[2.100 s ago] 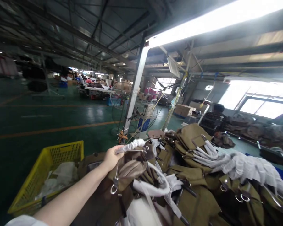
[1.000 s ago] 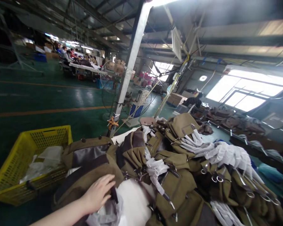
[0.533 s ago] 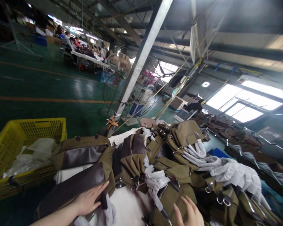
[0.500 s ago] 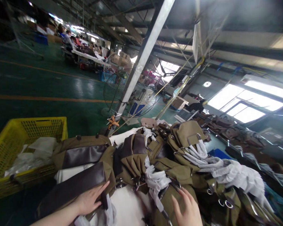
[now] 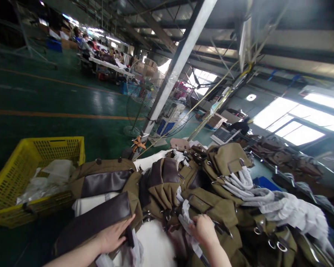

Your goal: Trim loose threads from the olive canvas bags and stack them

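An olive bag with a dark brown panel [image 5: 100, 218] lies at the lower left. My left hand [image 5: 113, 235] rests on its edge, fingers spread. Right of centre, my right hand [image 5: 203, 228] is closed on a strap wrapped in whitish film [image 5: 186, 218], its fingertips partly hidden by the hand. Under and beside that hand lies an olive bag [image 5: 225, 237] with dark trim. A white surface [image 5: 156, 244] shows between my two hands. Another olive and brown bag [image 5: 164, 181] stands just beyond them.
More olive bags [image 5: 225, 159] with film-wrapped straps [image 5: 295, 209] are heaped to the right. A yellow crate [image 5: 54, 142] holding clear plastic is at the left. Behind the heap stand a slanted metal post [image 5: 172, 74] and caged fans. People sit at a far table [image 5: 108, 65].
My right hand has moved up and left and closed on the wrapped strap. My left hand stays on the bag. The whole view has shifted slightly.
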A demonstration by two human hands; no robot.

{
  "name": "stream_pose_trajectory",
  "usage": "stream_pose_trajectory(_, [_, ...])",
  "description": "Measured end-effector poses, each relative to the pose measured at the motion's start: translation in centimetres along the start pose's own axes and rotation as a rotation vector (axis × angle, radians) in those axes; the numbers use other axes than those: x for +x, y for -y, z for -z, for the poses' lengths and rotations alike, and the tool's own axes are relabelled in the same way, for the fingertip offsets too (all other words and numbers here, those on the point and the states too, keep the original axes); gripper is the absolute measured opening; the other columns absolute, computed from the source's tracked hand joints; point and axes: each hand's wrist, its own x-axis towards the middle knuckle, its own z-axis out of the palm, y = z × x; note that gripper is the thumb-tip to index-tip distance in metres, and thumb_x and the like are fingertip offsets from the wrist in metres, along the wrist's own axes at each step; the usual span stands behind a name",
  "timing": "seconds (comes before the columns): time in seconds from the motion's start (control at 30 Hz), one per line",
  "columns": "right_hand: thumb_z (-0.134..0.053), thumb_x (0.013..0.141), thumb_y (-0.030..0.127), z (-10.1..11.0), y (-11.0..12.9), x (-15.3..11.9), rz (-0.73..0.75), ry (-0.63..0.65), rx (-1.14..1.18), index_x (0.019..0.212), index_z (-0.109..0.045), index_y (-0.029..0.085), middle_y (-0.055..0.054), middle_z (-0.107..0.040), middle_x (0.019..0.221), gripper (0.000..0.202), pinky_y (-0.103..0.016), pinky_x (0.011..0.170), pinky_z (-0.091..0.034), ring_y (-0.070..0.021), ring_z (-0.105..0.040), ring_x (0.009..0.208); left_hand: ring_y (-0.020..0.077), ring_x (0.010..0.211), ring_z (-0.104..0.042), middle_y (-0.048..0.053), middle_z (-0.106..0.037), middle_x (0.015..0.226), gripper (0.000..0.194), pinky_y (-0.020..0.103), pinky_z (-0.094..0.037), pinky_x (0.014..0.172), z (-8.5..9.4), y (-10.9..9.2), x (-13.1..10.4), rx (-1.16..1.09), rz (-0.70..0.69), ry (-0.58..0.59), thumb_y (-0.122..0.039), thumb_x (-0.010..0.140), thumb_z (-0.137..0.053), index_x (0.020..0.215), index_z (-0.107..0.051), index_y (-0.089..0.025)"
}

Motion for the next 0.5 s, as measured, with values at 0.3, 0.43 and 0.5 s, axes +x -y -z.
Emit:
stream_pose_trajectory(0.3, [-0.051, 0.079, 0.069, 12.2, -0.4, -6.8, -0.276, -0.436, 0.895, 0.092, -0.069, 0.015, -0.007, -0.071, 0.081, 0.058, -0.035, 0.076, -0.047, -0.0233, -0.062, 0.08, 0.0356, 0.153, -0.015, 0.007, -0.02, 0.166, 0.086, 0.055, -0.017, 0.127, 3.5, -7.6, -1.3, 0.127, 0.004, -0.201, -0.043, 0.077, -0.066, 0.154, -0.034, -0.024])
stream_pose_trajectory(0.43, [-0.074, 0.069, 0.063, 16.9, 6.3, -11.5, -0.141, -0.625, 1.407, 0.071, -0.065, 0.018, -0.001, -0.062, 0.068, 0.046, -0.031, 0.072, -0.043, -0.0168, -0.054, 0.071, 0.0371, 0.15, -0.026, 0.008, -0.032, 0.162, 0.089, 0.056, -0.024, 0.125, 7.2, -15.5, -2.8, -0.043, -0.258, -0.185, -0.06, 0.08, -0.063, 0.156, -0.028, -0.029])
stream_pose_trajectory(0.5, [-0.077, 0.071, 0.057, 17.3, 10.0, -13.6, -0.051, -0.593, 1.588, 0.074, -0.067, 0.018, -0.001, -0.063, 0.07, 0.04, -0.03, 0.071, -0.045, -0.0159, -0.054, 0.071, 0.0391, 0.15, -0.024, 0.01, -0.022, 0.166, 0.112, 0.059, -0.026, 0.124, 8.1, -19.1, -3.5, -0.122, -0.406, -0.151, -0.066, 0.075, -0.067, 0.16, -0.004, -0.029])
